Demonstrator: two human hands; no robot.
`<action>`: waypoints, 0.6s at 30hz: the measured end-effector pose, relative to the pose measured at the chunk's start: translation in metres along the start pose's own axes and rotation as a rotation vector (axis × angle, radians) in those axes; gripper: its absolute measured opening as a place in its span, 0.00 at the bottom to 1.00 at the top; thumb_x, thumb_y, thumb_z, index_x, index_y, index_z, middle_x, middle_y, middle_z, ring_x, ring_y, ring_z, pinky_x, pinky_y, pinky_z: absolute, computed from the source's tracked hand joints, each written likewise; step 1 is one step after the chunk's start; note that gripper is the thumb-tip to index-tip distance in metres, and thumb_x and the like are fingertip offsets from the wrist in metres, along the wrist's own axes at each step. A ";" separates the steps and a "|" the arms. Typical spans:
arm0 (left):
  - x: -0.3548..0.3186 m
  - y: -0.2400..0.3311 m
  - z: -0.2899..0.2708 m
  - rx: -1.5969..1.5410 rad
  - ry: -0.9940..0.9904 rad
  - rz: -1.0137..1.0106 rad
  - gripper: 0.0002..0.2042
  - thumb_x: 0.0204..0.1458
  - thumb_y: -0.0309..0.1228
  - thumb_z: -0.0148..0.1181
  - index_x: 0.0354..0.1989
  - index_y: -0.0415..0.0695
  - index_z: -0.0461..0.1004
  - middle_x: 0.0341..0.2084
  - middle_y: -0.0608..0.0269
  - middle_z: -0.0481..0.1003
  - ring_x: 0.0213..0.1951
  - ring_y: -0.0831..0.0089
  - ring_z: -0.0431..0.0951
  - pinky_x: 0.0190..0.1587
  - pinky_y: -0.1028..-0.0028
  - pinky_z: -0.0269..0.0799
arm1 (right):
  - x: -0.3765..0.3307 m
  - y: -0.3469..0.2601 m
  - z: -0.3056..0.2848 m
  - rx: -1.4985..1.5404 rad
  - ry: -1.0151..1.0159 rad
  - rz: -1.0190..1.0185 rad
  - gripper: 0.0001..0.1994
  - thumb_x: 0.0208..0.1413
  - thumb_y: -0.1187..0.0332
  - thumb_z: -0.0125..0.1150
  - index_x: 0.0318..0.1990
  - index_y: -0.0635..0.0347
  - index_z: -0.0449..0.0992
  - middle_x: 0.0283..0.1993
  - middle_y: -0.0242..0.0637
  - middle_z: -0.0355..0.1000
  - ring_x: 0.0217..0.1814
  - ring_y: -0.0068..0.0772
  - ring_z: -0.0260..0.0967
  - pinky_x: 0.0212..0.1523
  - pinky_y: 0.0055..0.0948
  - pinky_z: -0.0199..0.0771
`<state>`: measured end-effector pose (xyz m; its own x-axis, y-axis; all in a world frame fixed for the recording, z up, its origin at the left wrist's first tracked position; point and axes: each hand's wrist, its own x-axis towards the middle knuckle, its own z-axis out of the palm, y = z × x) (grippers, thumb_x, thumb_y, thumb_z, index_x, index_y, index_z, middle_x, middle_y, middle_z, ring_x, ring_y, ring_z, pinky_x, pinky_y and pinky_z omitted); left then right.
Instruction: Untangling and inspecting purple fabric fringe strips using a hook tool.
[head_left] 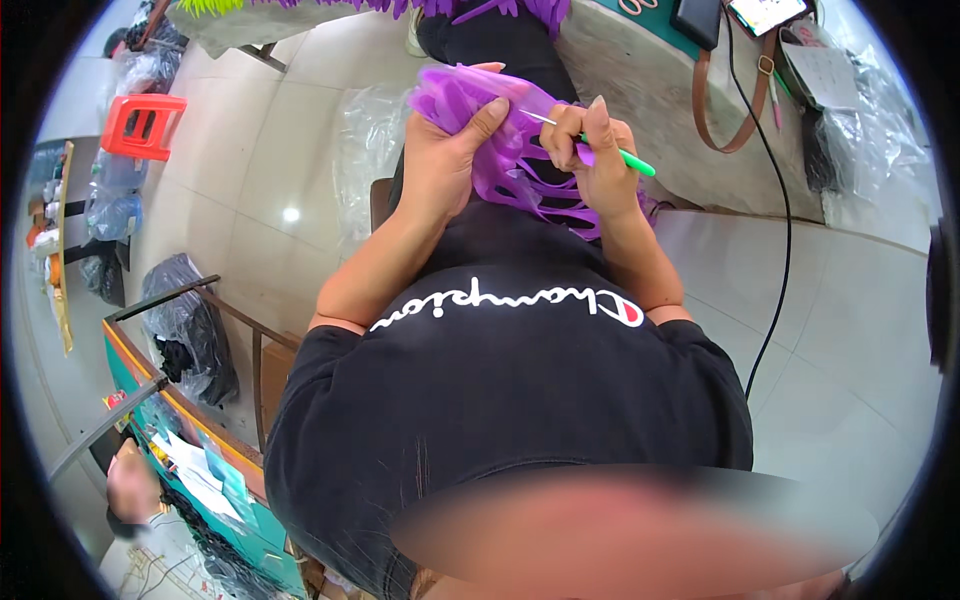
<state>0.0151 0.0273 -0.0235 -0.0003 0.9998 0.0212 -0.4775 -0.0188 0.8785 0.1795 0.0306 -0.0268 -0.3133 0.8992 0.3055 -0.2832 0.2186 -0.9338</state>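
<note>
A bunch of translucent purple strips [500,172] is raised in front of my dark shirt, with loose, net-like loops hanging toward my lap. My left hand [447,160] grips the bunch, its thumb pressed over the top. Closed around a green-handled crochet hook [637,163] is my right hand [604,165], just right of the bunch. The thin metal shaft points left toward the purple strips; I cannot make out its tip. Some purple material also passes by the right fingers.
A grey table [645,95] at the far right holds a brown strap [703,105] and a phone [768,12]. A black cable [788,230] runs down to the floor. Left are a red stool [143,127], clear plastic [368,150] and a green-topped bench [270,545], with another person [135,480] beyond.
</note>
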 end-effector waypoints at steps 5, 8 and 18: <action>-0.002 0.000 0.002 0.108 -0.001 0.075 0.14 0.51 0.22 0.61 0.46 0.35 0.71 0.36 0.63 0.77 0.35 0.79 0.76 0.40 0.79 0.71 | 0.000 0.004 0.005 -0.348 0.029 -0.115 0.26 0.66 0.54 0.37 0.20 0.64 0.67 0.22 0.35 0.64 0.23 0.25 0.57 0.24 0.22 0.55; -0.005 0.001 -0.001 0.081 0.026 0.014 0.13 0.51 0.23 0.60 0.46 0.36 0.71 0.37 0.62 0.77 0.35 0.78 0.76 0.40 0.77 0.72 | 0.010 0.008 -0.009 -0.686 0.136 -0.375 0.22 0.66 0.59 0.41 0.22 0.64 0.69 0.24 0.33 0.67 0.23 0.25 0.61 0.25 0.23 0.58; -0.007 0.006 -0.012 -0.019 -0.340 -0.514 0.12 0.46 0.27 0.66 0.39 0.37 0.74 0.31 0.61 0.77 0.32 0.73 0.77 0.38 0.74 0.73 | 0.063 -0.025 -0.118 0.157 0.336 0.200 0.27 0.65 0.52 0.38 0.14 0.54 0.60 0.14 0.25 0.56 0.14 0.17 0.43 0.16 0.20 0.43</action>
<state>0.0019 0.0206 -0.0245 0.5128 0.8218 -0.2484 -0.3579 0.4677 0.8082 0.2740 0.1265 -0.0067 -0.0705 0.9973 0.0187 -0.3894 -0.0102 -0.9210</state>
